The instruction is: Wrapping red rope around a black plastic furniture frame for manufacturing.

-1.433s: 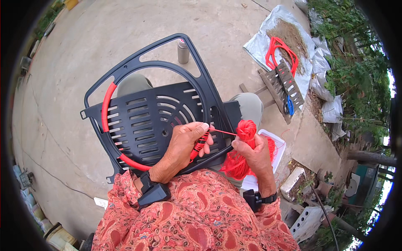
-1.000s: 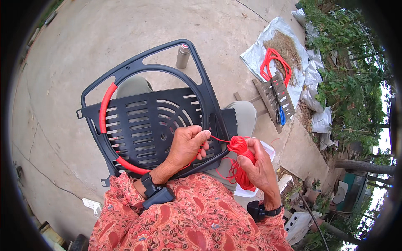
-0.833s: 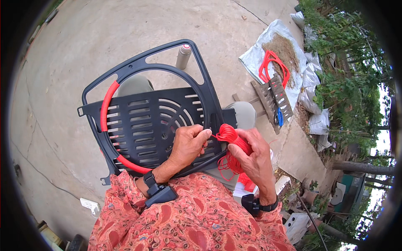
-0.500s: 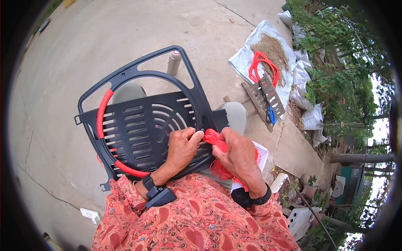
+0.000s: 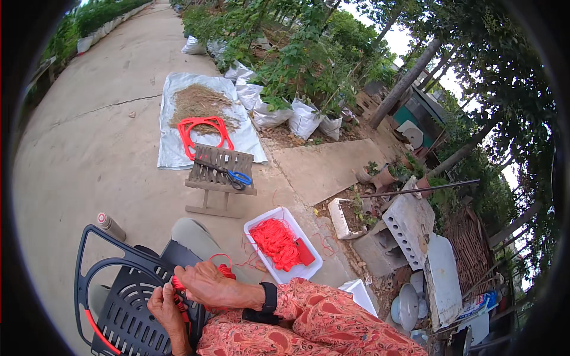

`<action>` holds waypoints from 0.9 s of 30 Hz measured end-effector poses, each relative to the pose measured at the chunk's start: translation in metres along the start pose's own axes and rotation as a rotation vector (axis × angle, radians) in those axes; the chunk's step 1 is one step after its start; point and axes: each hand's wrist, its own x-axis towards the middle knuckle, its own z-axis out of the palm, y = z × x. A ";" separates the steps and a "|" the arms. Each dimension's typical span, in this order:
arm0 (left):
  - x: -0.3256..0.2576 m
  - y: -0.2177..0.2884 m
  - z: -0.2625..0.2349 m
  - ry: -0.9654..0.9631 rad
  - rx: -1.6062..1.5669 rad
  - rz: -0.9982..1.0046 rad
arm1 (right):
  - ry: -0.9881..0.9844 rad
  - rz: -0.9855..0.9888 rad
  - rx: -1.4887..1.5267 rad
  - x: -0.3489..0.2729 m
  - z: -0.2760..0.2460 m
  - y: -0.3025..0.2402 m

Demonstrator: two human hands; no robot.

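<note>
A black plastic slatted seat-like frame (image 5: 127, 291) with a large ring lies across my lap at the lower left. Parts of its ring are wrapped in red (image 5: 98, 332). My left hand (image 5: 164, 308) is closed at the ring, thumb and fingers pinched beside red cord; exactly what lies under the fingertips is partly hidden. Just right of it, my right hand (image 5: 211, 286) is closed round a bundle of red cord (image 5: 225, 271), which shows on both sides of the fist. The two hands are almost touching.
A white tray (image 5: 314, 268) of tangled red cord (image 5: 276, 242) stands to the right. Beyond it, a small wooden stool (image 5: 221, 191) carries blue-handled scissors (image 5: 237, 179). A red plastic frame (image 5: 205, 126) lies on a pale sheet (image 5: 169, 148). A flask (image 5: 110, 226) stands at left.
My view has swung to the right, bringing the tray and stool nearer the middle. The hands now appear lower left, and my right hand has turned across beside my left, still holding the cord.
</note>
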 end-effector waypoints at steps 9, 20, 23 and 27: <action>0.004 -0.010 0.001 -0.039 0.107 -0.003 | -0.050 0.103 -0.003 0.004 0.001 -0.003; 0.002 -0.002 0.006 0.040 -0.058 -0.148 | 0.109 -0.103 0.068 0.006 0.005 0.004; -0.001 -0.008 0.005 0.045 -0.055 -0.165 | 0.154 -0.138 0.078 0.006 0.012 0.006; -0.001 -0.007 -0.001 0.006 -0.088 -0.102 | 0.226 -0.340 0.129 0.033 0.027 0.002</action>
